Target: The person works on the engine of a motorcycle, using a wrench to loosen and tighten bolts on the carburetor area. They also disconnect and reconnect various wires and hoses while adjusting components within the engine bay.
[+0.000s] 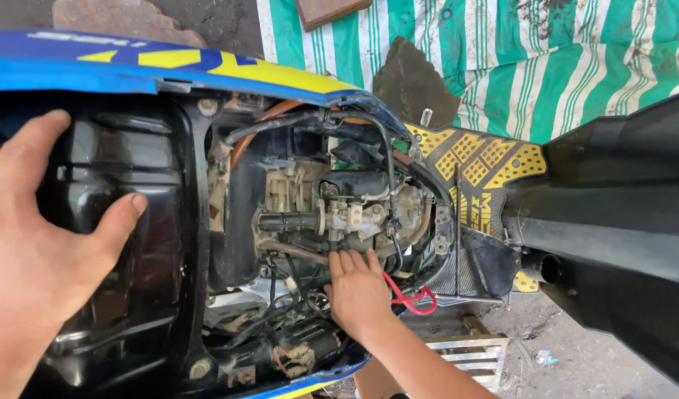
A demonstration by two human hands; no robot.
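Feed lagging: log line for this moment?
left hand: on black underseat tub | right hand: fingers under carburetor | red wire beside

The grimy metal carburettor (354, 214) is sitting level inside the opened scooter body, black hoses (384, 155) arching over it, a red wire (407, 299) looping just below.

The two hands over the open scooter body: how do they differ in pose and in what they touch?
The left hand looks large, close to the camera, spread open on the black plastic tub; the right hand looks smaller, reaching deeper, its fingertips touching below the carburetor. The left hand's thumb sticks out; the right hand's fingers lie together. Both are bare and hold nothing.
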